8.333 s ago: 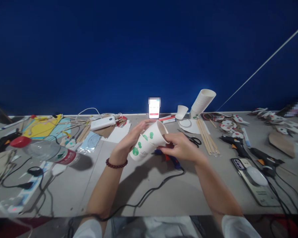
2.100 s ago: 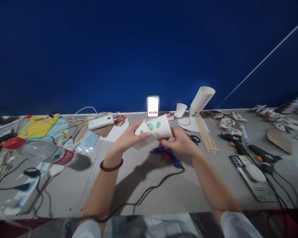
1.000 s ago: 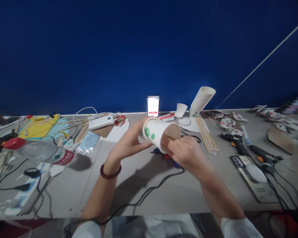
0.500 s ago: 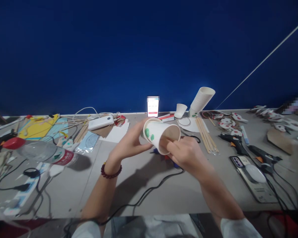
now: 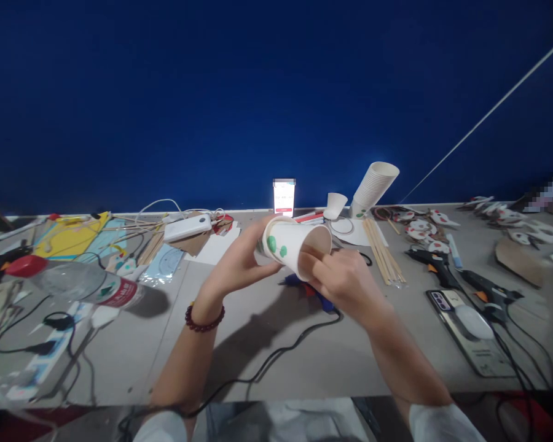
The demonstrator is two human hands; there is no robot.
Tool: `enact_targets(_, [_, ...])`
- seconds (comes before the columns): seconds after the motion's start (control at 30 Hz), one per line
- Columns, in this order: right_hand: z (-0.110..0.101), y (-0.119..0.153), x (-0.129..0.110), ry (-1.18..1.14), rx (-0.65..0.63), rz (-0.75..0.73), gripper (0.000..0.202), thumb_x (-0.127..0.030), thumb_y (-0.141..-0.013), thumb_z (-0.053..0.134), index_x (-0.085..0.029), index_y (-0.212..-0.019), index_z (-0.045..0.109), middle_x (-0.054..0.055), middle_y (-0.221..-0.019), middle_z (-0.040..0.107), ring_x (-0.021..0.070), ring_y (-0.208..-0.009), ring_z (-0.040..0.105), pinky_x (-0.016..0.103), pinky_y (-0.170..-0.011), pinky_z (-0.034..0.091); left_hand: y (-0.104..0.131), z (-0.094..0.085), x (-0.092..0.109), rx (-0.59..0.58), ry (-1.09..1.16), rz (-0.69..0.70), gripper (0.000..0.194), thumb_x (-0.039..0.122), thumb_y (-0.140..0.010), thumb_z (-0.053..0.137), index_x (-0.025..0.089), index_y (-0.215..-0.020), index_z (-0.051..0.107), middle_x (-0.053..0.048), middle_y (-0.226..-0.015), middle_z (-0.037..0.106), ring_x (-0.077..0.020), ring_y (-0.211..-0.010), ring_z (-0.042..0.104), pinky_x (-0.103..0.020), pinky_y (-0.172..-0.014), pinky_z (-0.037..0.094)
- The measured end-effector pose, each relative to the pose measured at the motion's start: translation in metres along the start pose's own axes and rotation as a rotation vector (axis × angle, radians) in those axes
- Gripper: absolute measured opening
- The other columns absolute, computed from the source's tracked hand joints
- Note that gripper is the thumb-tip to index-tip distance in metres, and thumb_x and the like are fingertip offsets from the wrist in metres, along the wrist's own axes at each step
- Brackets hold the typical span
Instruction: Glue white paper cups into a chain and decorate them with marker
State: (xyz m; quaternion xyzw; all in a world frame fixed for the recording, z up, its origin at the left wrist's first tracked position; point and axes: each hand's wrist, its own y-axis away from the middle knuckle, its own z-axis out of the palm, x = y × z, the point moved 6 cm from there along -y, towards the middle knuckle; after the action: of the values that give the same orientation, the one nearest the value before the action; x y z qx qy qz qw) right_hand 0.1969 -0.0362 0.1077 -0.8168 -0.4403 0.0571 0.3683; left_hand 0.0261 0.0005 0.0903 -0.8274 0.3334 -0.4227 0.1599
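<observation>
A white paper cup [image 5: 289, 244] with green leaf prints lies sideways in the air above the table, its mouth toward the right. Around its base end shows a second pale rim, apparently another cup it is nested in. My left hand [image 5: 244, 258], with a dark red bead bracelet at the wrist, is closed around that rim end. My right hand [image 5: 345, 279] grips the cup at its mouth, fingers reaching inside; the fingertips are hidden. Partly behind the hands, a blue glue gun [image 5: 320, 298] rests on the table.
A stack of paper cups [image 5: 373, 187] leans by the blue wall near a lit phone [image 5: 284, 197]. Wooden sticks [image 5: 382, 252], black glue guns [image 5: 488, 294] and another phone [image 5: 470, 344] lie to the right. A bottle [image 5: 87, 285] lies left; a black cable [image 5: 276, 356] crosses the front.
Both hands and the cup have shifted slightly left and up. The cup's mouth has moved a little away from me, and more of the blue glue gun shows below it.
</observation>
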Motion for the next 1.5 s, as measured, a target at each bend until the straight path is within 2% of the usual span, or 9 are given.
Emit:
enact_targets(0.1, [0.003, 0.001, 0.003, 0.003, -0.047, 0.022, 0.027, -0.005, -0.095, 0.05, -0.016, -0.11, 0.07, 0.0, -0.056, 0.062, 0.0144, -0.049, 0.046, 0.032, -0.052, 0.026, 0.0, -0.001, 0.001, 0.018, -0.012, 0.001, 0.074, 0.031, -0.086, 0.077, 0.029, -0.151, 0.043, -0.014, -0.15, 0.055, -0.0326, -0.137, 0.055, -0.052, -0.113, 0.047])
enact_targets(0.17, [0.005, 0.002, 0.005, -0.001, -0.071, 0.039, 0.028, -0.007, -0.096, 0.051, -0.019, -0.113, 0.07, 0.002, -0.061, 0.066, 0.0148, -0.051, 0.049, 0.032, -0.052, 0.028, -0.001, -0.002, 0.002, 0.023, -0.023, -0.004, 0.074, 0.03, -0.085, 0.077, 0.029, -0.151, 0.043, -0.013, -0.15, 0.056, -0.0326, -0.137, 0.055, -0.051, -0.113, 0.047])
enact_targets(0.33, [0.008, 0.006, 0.009, -0.033, -0.067, 0.057, 0.027, -0.01, -0.099, 0.052, -0.02, -0.111, 0.074, 0.001, -0.057, 0.064, 0.0155, -0.051, 0.05, 0.032, -0.052, 0.029, -0.001, -0.002, 0.003, 0.028, -0.038, -0.019, 0.072, 0.029, -0.084, 0.077, 0.028, -0.149, 0.045, -0.013, -0.149, 0.057, -0.0319, -0.136, 0.056, -0.051, -0.112, 0.049])
enact_targets(0.57, [0.012, 0.006, 0.011, -0.106, -0.102, 0.088, 0.027, -0.011, -0.099, 0.053, -0.022, -0.114, 0.073, 0.002, -0.062, 0.068, 0.0154, -0.055, 0.054, 0.032, -0.053, 0.032, -0.001, -0.002, 0.001, 0.027, -0.03, -0.035, 0.071, 0.03, -0.084, 0.077, 0.028, -0.148, 0.046, -0.013, -0.15, 0.057, -0.0324, -0.136, 0.056, -0.051, -0.112, 0.048])
enact_targets(0.9, [0.009, 0.007, 0.011, -0.039, 0.014, 0.018, 0.026, -0.013, -0.1, 0.054, -0.019, -0.113, 0.075, 0.003, -0.067, 0.074, 0.0148, -0.053, 0.054, 0.032, -0.054, 0.034, -0.002, -0.001, 0.002, 0.027, -0.015, -0.034, 0.071, 0.029, -0.084, 0.077, 0.028, -0.148, 0.047, -0.013, -0.15, 0.056, -0.0319, -0.136, 0.056, -0.051, -0.113, 0.048])
enact_targets(1.1, [0.016, 0.01, 0.015, -0.105, -0.083, 0.07, 0.028, -0.014, -0.1, 0.053, -0.022, -0.117, 0.074, 0.004, -0.07, 0.074, 0.0149, -0.056, 0.054, 0.033, -0.054, 0.035, -0.001, 0.0, 0.001, 0.025, -0.012, -0.041, 0.072, 0.03, -0.084, 0.077, 0.029, -0.149, 0.046, -0.012, -0.149, 0.058, -0.0323, -0.136, 0.056, -0.051, -0.112, 0.048])
enact_targets(1.3, [0.014, 0.009, 0.015, -0.105, -0.052, 0.053, 0.031, -0.014, -0.101, 0.049, -0.021, -0.117, 0.075, 0.004, -0.072, 0.074, 0.0155, -0.057, 0.053, 0.033, -0.056, 0.034, -0.002, -0.001, 0.002, 0.028, -0.009, -0.034, 0.071, 0.032, -0.084, 0.077, 0.029, -0.149, 0.046, -0.012, -0.148, 0.058, -0.0317, -0.135, 0.056, -0.05, -0.111, 0.049])
enact_targets(1.5, [0.015, 0.006, 0.017, -0.163, -0.085, 0.105, 0.025, -0.016, -0.1, 0.051, -0.018, -0.104, 0.076, 0.005, -0.07, 0.072, 0.0153, -0.056, 0.056, 0.031, -0.054, 0.037, -0.003, -0.003, 0.001, 0.034, 0.0, -0.038, 0.068, 0.034, -0.085, 0.077, 0.028, -0.146, 0.049, -0.013, -0.147, 0.059, -0.0315, -0.133, 0.057, -0.049, -0.109, 0.05])
